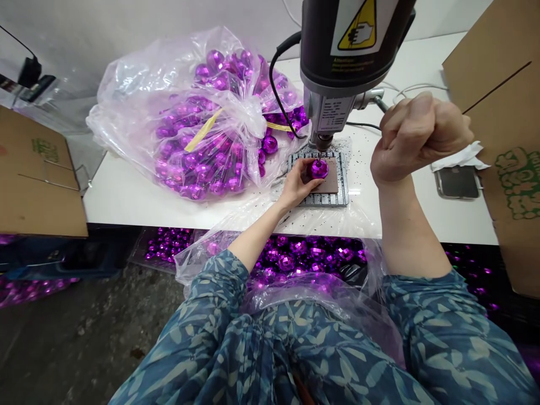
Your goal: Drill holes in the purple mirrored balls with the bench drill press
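Note:
My left hand (298,183) pinches a shiny purple ball (319,169) between thumb and fingers, on a brown pad (331,183) over the slotted metal base (342,194) of a drill press. The drill's chuck (323,142) is right above the ball, its bit at the top of the ball. Raised at the right, my right hand (415,135) is closed round the end of the press's feed lever (381,103); the grip itself is hidden by the fingers. Dark shavings lie around the base.
A clear bag (139,112) of purple balls lies left of the drill press (346,67). More faceted balls (291,259) fill an open plastic bag below the table's front edge. Cardboard boxes (37,180) stand at both sides. A phone (458,183) lies at the right.

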The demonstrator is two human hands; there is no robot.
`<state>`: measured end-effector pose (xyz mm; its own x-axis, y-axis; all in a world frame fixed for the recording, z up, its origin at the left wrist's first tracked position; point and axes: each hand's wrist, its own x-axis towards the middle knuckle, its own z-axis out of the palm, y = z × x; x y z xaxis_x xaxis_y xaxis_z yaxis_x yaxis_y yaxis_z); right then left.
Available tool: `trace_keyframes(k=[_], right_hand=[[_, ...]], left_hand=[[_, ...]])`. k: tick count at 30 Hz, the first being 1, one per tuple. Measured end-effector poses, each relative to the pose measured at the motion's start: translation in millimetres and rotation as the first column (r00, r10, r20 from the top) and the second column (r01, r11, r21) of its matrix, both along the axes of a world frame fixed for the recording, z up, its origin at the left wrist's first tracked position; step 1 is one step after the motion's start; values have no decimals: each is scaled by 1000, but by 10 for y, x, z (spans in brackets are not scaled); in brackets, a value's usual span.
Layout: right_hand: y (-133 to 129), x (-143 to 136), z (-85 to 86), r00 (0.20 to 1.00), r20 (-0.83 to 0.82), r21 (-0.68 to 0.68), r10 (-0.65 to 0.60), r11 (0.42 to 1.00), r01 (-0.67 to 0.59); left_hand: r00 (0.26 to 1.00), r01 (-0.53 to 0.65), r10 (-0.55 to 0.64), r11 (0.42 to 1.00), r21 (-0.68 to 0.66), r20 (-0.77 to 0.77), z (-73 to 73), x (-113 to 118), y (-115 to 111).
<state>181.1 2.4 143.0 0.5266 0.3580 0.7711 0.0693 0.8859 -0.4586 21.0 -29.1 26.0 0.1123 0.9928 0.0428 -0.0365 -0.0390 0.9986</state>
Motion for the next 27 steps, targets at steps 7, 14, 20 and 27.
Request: trace_keyframes(k=[7, 14, 20, 27], right_hand=[[12, 11, -158, 1000, -4, -21, -11, 1000, 11], [28, -37, 504, 999, 16, -134, 43, 990, -41], [586, 20, 965, 995, 33, -350, 91, 934, -74], [706, 126, 835, 993, 57, -301, 102, 950, -80]], left_hand=[[998, 8, -4, 998, 62, -68, -44, -7, 11], [1000, -9, 9, 1000, 23, 2, -71, 12, 15], [994, -93, 98, 993, 78, -51, -58, -49, -5], [541, 695, -645, 704, -144, -541, 612, -779, -479]])
